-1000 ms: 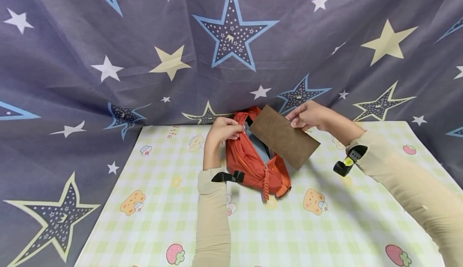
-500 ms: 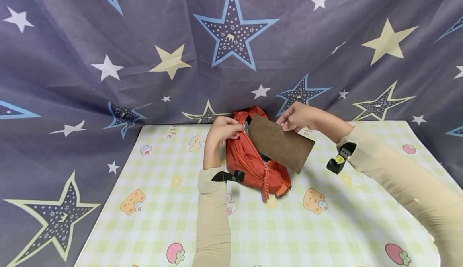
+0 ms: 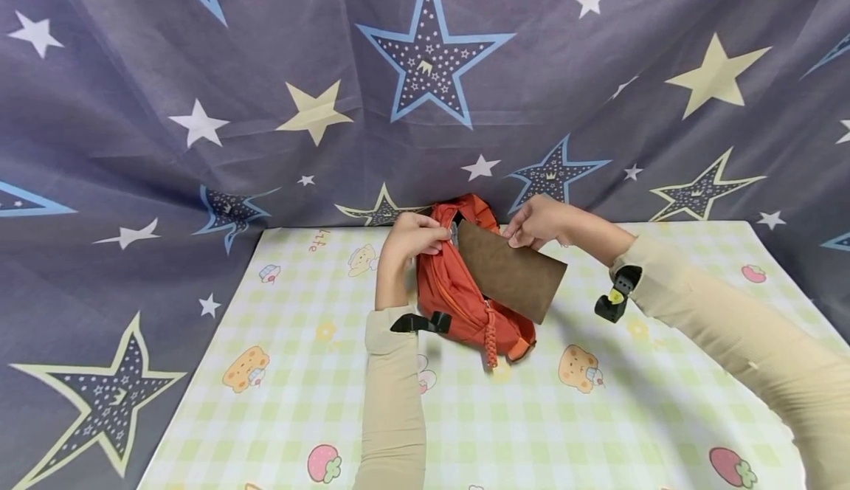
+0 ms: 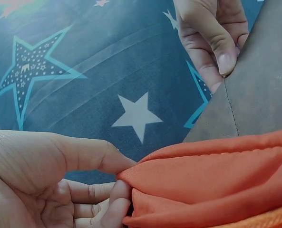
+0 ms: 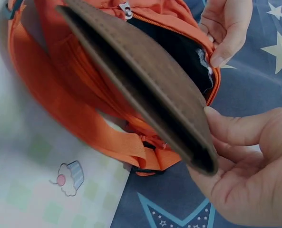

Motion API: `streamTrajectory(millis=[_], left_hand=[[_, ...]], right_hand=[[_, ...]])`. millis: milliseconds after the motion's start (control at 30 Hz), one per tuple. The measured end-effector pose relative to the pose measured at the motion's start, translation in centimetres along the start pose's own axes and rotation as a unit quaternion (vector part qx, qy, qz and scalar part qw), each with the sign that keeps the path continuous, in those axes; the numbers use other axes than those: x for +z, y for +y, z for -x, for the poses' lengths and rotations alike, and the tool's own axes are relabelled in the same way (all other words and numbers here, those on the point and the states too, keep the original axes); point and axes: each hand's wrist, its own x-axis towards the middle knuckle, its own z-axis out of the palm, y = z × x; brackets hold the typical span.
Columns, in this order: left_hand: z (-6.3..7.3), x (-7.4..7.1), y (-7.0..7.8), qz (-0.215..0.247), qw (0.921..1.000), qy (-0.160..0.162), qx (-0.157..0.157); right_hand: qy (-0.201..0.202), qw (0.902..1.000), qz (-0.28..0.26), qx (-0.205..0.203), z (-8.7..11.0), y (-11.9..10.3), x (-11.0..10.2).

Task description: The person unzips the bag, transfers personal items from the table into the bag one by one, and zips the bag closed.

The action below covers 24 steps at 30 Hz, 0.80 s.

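Observation:
An orange-red waist bag point(image 3: 448, 287) lies at the table's back edge with its main zip undone, its dark inside visible in the right wrist view. My left hand point(image 3: 413, 239) pinches the bag's opening edge point(image 4: 179, 175) at its far left end. Between the thumb and fingers of my right hand point(image 3: 539, 223) is a flat brown leather wallet point(image 3: 511, 268), gripped by its upper edge. Its left end is over the bag's opening; whether any of it is inside, I cannot tell. In the right wrist view the wallet point(image 5: 150, 80) shows two stitched layers with a dark gap between.
A checked tablecloth point(image 3: 292, 401) with cartoon prints covers the table. Behind it hangs a dark star-patterned cloth point(image 3: 252, 106), close against the bag's far end. The bag's orange strap point(image 5: 60, 109) curves along its side, and a braided zip pull point(image 3: 491, 339) hangs at the near end.
My right hand has moved left and slightly down, bringing the wallet from beside the bag to over its opening and turning it a little flatter. The left hand keeps its place on the bag.

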Motion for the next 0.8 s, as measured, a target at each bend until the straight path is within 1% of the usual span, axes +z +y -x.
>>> streamTrajectory(millis=[100, 200, 267, 367, 467, 667, 733, 800], left_hand=[[0.0, 0.0, 0.0, -0.001, 1.0, 0.0, -0.002], [0.0, 0.0, 0.1, -0.001, 1.0, 0.0, -0.002], [0.0, 0.0, 0.1, -0.001, 1.0, -0.001, -0.001], [-0.1, 0.1, 0.0, -0.001, 1.0, -0.004, -0.001], [-0.1, 0.1, -0.1, -0.003, 1.0, -0.004, 0.001], [-0.2, 0.1, -0.2, -0.011, 0.9999, -0.001, 0.001], [-0.2, 0.0, -0.2, -0.011, 0.9999, -0.002, 0.001], [-0.1, 0.0, -0.1, -0.009, 1.0, -0.002, 0.001]], right_hand=[[-0.007, 0.9996, -0.028, -0.003, 0.1, 0.3, 0.0], [-0.021, 0.9985, -0.05, -0.002, 0.3, 0.9, -0.1], [-0.032, 0.9983, -0.049, -0.002, 0.5, 1.3, -0.1], [-0.042, 0.9986, -0.03, 0.004, 0.8, 1.9, -0.1], [-0.042, 0.9988, -0.024, 0.008, 1.2, 2.5, -0.1], [-0.033, 0.997, -0.07, 0.002, 1.4, 3.0, -0.4], [-0.035, 0.996, -0.082, 0.002, 1.2, 2.9, -0.8], [-0.045, 0.9945, -0.094, 0.003, 1.1, 2.7, -1.3]])
